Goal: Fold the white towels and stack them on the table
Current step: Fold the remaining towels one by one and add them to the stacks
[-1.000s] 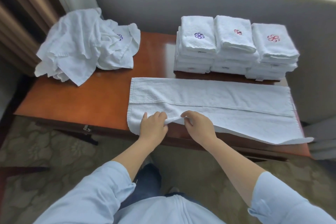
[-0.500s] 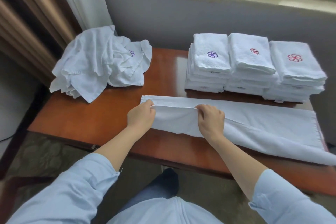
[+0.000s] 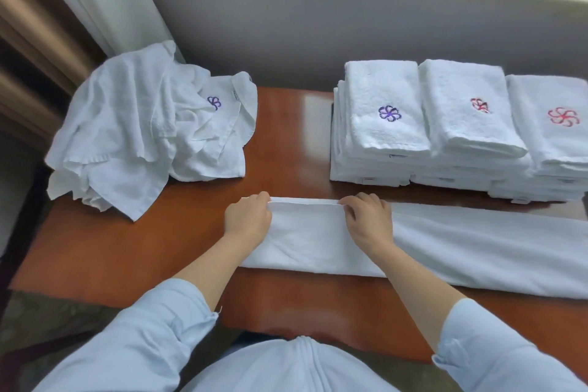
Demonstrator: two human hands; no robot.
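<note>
The left hand (image 3: 248,221) pinches the towel (image 3: 477,248) at the left end of its doubled far edge, fingers (image 3: 259,199) curled over it. The right hand (image 3: 369,219) grips the same edge a little further right, its fingers (image 3: 356,204) curled too. Half a second ago the lifted flap was only partway across. Now it lies flat, edge on edge, and the towel forms a narrow band on the surface (image 3: 286,137), running off rightward past the right fingers. Just beyond those fingers stand three stacks (image 3: 388,118) of folded towels. Beyond and left of the left fingers lies the crumpled pile (image 3: 133,137), unmoved.
</note>
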